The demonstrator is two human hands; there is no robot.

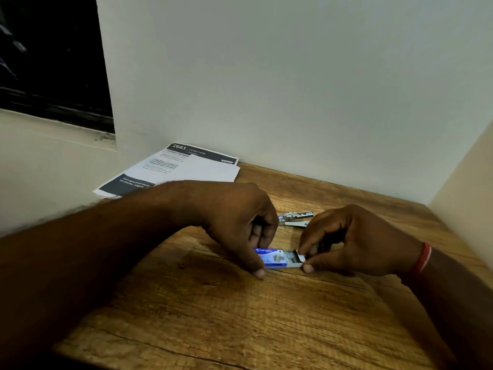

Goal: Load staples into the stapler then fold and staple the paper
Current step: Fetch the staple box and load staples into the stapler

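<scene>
A small blue staple box [272,258] lies on the wooden table [240,316], its grey inner tray [293,258] slid partly out to the right. My left hand [240,222] grips the blue sleeve with thumb and fingers. My right hand [346,241] pinches the end of the tray between thumb and fingertips. Behind the hands lies a metal stapler [294,218], opened up, partly hidden by both hands. A printed paper sheet [186,166] with dark bands lies at the back left against the wall.
Walls close in the table at the back and on the right [466,182]. A dark window [48,62] and its sill are at the left. A red band [421,259] is on my right wrist.
</scene>
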